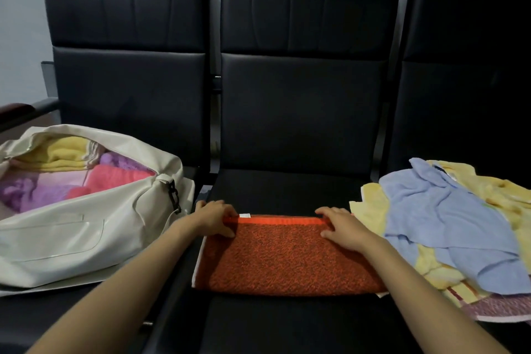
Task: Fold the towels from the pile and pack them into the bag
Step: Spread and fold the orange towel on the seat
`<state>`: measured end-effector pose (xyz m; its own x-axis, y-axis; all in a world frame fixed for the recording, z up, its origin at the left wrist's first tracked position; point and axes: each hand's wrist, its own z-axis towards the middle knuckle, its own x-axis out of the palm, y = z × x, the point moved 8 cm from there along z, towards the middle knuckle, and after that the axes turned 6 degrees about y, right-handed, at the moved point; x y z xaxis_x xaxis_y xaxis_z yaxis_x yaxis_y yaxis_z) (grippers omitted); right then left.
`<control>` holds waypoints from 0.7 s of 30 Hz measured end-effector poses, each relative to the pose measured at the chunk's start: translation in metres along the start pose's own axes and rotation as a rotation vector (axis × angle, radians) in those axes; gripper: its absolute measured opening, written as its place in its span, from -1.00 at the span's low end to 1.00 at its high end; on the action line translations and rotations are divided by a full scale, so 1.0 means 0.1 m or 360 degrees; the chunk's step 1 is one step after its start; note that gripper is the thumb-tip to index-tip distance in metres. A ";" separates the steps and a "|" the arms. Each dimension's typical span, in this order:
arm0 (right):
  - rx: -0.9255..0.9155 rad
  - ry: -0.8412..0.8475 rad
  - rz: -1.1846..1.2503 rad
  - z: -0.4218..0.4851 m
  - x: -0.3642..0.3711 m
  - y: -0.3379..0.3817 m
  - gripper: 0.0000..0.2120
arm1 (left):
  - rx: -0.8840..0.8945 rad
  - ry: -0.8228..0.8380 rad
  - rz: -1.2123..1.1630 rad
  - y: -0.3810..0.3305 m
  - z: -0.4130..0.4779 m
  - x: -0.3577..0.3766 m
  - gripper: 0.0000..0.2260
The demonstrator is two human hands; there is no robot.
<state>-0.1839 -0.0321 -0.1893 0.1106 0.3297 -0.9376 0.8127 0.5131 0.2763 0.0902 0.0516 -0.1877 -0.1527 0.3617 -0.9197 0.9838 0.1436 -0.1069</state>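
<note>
I was partway through folding the orange towel, which lay as a wide, already doubled rectangle on the middle seat of the row of black chairs, its brighter hem and a small white label along the far edge. My left hand gripped the far left corner and my right hand the far right corner, fingers curled over the hem and thumbs pressing on top. The white bag sat on the seat to my left, gaping open and already holding yellow, pink and purple towels, so I judged the packing well along. The pile on the seat to my right had a blue towel crumpled over a yellow one, still unfolded. The next move, as I reckoned it, called for bringing one end of the towel across to the other so it would be narrow enough for the bag's mouth, keeping both corners level so the layers would not slip apart.
</note>
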 end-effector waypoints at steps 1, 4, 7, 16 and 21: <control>0.0006 0.0059 -0.0062 0.03 -0.03 0.00 -0.51 | 0.0028 0.0052 0.0034 -0.01 0.03 -0.02 -0.52; -0.0003 0.0194 -0.0193 0.12 -0.09 0.02 -0.62 | 0.0141 0.0110 0.0056 -0.05 0.09 -0.05 -0.65; -0.0040 0.0219 -0.0178 0.17 -0.15 0.03 -0.76 | 0.0299 0.0107 -0.0404 -0.04 0.10 -0.08 -0.81; 0.0073 0.0382 0.0170 0.22 -0.25 -0.17 -0.79 | 0.0211 -0.0011 -0.0972 0.03 0.17 -0.22 -0.82; 0.0224 0.0177 -0.0013 0.21 -0.27 -0.24 -0.71 | 0.0031 -0.0114 -0.0699 0.04 0.24 -0.10 -0.75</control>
<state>-0.1944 -0.0702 -0.1757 0.0463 0.4154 -0.9084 0.8863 0.4024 0.2292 0.0982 0.0267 -0.1881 -0.5507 0.2054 -0.8091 0.8286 0.2518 -0.5000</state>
